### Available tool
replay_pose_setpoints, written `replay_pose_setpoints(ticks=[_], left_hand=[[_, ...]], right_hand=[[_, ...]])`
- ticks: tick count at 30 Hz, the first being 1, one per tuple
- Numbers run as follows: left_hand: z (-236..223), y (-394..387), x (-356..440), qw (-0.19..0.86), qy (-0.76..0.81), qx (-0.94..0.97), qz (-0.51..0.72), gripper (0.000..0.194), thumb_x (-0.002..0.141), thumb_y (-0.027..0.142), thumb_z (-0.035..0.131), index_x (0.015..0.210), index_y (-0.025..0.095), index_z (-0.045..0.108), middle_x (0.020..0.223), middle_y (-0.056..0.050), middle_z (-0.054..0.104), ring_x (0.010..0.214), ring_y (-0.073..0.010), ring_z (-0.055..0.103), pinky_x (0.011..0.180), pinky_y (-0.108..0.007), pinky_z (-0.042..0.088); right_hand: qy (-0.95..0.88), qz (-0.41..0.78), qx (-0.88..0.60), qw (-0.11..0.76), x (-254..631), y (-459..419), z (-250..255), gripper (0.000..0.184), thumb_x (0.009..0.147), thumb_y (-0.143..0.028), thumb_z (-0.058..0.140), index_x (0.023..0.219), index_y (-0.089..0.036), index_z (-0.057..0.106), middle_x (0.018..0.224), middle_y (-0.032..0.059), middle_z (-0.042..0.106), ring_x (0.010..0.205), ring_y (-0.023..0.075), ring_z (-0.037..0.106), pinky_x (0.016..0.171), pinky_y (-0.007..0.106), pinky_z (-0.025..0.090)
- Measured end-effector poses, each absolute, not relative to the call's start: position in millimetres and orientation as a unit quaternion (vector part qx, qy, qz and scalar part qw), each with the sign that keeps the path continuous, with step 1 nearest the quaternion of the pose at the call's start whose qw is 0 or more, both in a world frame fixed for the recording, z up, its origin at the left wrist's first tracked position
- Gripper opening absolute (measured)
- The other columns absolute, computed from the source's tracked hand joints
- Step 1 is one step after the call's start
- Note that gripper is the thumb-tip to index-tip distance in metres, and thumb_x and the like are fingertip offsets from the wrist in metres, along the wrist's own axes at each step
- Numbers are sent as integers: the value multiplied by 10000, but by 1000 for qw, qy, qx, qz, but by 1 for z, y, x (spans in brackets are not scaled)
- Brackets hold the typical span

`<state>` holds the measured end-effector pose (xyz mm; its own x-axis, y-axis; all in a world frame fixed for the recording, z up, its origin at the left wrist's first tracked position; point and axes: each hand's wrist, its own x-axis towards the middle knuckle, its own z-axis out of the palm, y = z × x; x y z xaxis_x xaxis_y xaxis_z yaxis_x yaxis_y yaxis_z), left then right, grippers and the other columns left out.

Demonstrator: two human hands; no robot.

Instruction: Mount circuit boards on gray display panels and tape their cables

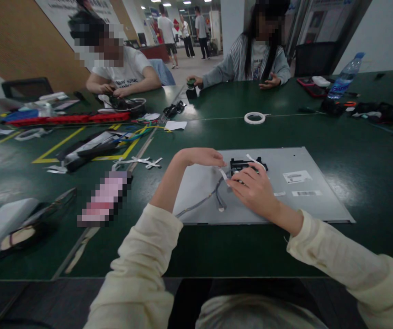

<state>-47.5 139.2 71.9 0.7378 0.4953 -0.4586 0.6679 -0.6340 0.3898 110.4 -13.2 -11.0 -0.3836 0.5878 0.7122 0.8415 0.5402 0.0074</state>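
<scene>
A flat grey metal panel [306, 208] lies on the green table in front of me. On it sits a black electronic part [237, 163], partly covered by my right hand. My right hand [253, 189] has its thumb and fingers closed on a short strip of white tape [224, 175]. My left hand [201, 156] is bent over the panel, its fingers together close to the upper end of the strip; their grip is hidden. A grey cable [201, 200] with a connector runs across the panel below my hands. Another white strip [255, 161] sticks up behind my right fingers.
A roll of white tape [254, 118] lies beyond the panel. To the left are a phone [105, 198], loose tape strips [153, 162], a white case [6, 228] and a red strip [66, 119]. Two people sit opposite; a water bottle [346, 76] stands at the right.
</scene>
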Motion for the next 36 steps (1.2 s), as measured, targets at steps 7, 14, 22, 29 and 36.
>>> replay_pose_setpoints(ticks=[7,14,22,29,36], left_hand=[[66,142,-49,366,334,853,-164,271,741,399,568,873,164,542,772,-33,651,763,-150,627,661,-220,455],[48,148,-40,293,298,896,-148,218,730,238,518,917,158,596,716,-10,647,685,-128,608,599,-195,420],[38,149,-37,286,294,900,-147,217,713,166,487,894,169,607,722,3,664,671,-115,614,603,-179,423],[37,146,-34,248,324,900,-156,214,688,173,515,878,173,613,725,-2,656,667,-127,605,578,-193,406],[39,141,-31,222,324,905,-164,172,679,183,488,809,160,598,689,-20,642,633,-144,595,538,-218,377]], right_hand=[[-824,-168,-458,287,110,-10,-13,197,904,-169,477,928,-200,670,939,30,628,922,170,467,1023,419,251],[-848,-141,-456,232,109,-7,-16,165,878,-154,498,883,-172,662,958,58,625,950,193,461,982,414,294],[-873,-103,-429,207,107,-3,-23,168,871,-147,501,939,-144,654,1070,73,639,1106,215,473,1042,434,265],[-881,-70,-423,201,104,-3,-25,153,861,-170,509,932,-132,639,986,102,655,1113,214,508,1067,438,240],[-884,-64,-421,195,105,-5,-22,155,868,-186,495,915,-132,633,967,104,648,1083,212,519,1073,436,227]])
